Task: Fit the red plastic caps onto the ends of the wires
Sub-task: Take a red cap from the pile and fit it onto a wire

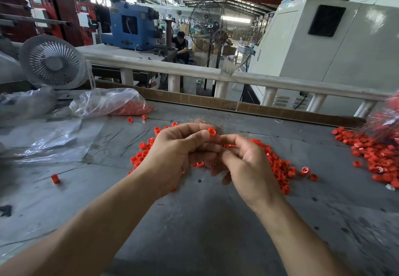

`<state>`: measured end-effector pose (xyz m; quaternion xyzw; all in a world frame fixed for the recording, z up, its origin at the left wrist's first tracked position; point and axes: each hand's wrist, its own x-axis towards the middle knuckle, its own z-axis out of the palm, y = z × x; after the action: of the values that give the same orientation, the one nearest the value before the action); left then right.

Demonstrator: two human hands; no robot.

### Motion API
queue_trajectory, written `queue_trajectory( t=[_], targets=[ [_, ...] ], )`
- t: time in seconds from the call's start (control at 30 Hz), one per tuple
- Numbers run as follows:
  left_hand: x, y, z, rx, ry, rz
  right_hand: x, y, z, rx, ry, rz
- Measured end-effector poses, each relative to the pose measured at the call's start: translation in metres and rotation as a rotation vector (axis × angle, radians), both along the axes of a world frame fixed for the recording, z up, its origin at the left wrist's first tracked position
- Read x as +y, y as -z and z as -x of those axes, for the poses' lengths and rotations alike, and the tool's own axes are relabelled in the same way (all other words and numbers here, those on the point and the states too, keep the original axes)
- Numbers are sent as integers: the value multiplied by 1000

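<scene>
My left hand (176, 154) pinches a red cap (212, 132) between thumb and forefinger, above the grey table (194, 221). It also holds a bundle of thin copper wires (208, 122), whose ends fan out behind the fingers. My right hand (246, 165) is close against the left, its forefinger reaching to just under the cap and its other fingers curled. Whether it holds a wire is hidden. Loose red caps (278, 167) lie in a heap under and to the right of both hands.
A second heap of red caps (375, 154) lies at the right edge, under a bunch of capped wires (386, 120). A clear bag of caps (121, 103) and plastic sheets lie at the back left, by a white fan (53, 62). Stray wires (133, 139) and one cap (55, 178) lie left.
</scene>
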<state>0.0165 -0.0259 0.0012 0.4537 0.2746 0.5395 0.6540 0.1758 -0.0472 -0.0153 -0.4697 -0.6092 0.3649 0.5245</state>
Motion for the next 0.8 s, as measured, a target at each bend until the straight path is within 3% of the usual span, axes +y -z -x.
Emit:
queue_trajectory(
  t=[0.2, 0.37, 0.47, 0.6, 0.8],
  targets=[
    [3, 1, 2, -25, -60, 21, 11, -2, -20, -104, 364, -30],
    [4, 2, 2, -18, -70, 28, 20, -2, -57, -507, 686, 6],
    [3, 2, 3, -15, -64, 22, 21, 2, -65, -696, 642, 119],
    [3, 2, 1, 2, -59, 18, 19, 4, -57, -764, 530, 173],
    [2, 4, 0, 31, -47, -5, 20, 8, -35, -901, 573, 190]
  ],
)
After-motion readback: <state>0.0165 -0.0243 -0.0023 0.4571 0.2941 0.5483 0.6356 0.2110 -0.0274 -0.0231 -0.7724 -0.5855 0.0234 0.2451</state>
